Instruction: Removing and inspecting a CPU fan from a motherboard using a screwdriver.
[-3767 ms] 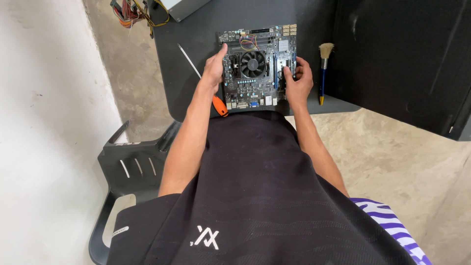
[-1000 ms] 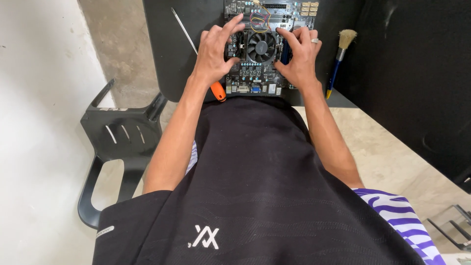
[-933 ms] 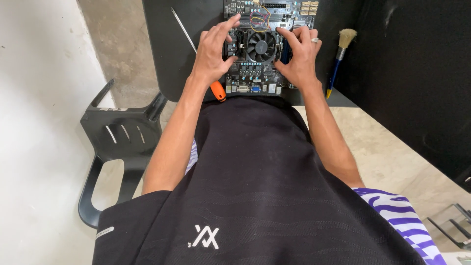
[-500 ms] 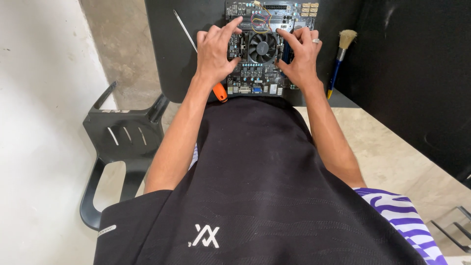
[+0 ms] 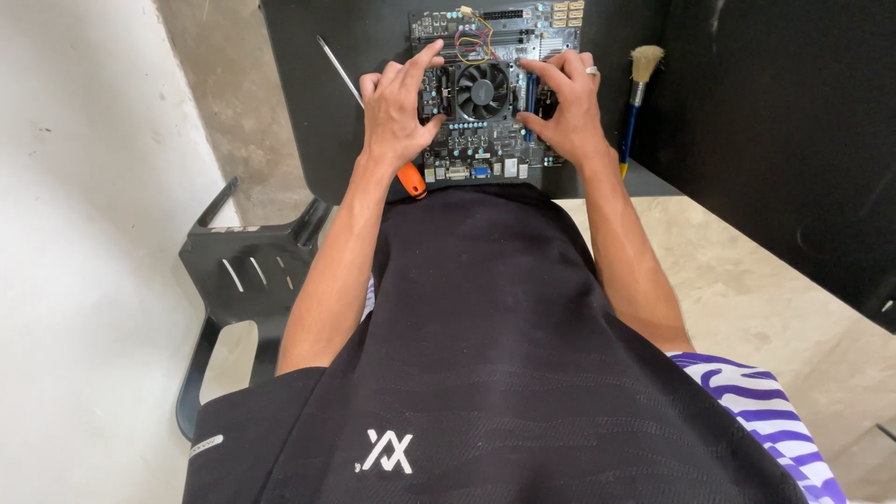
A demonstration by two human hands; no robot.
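The motherboard lies on a black table at 12 o'clock. The left hand and right hand rest spread on it beside the fan. A black chair stands at 9 o'clock on the concrete floor.

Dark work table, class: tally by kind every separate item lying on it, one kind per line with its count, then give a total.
Circuit board with cooling fan: 1
Screwdriver with orange handle: 1
Brush with blue handle: 1
Total: 3
The left hand and right hand rest on the board either side of the fan.
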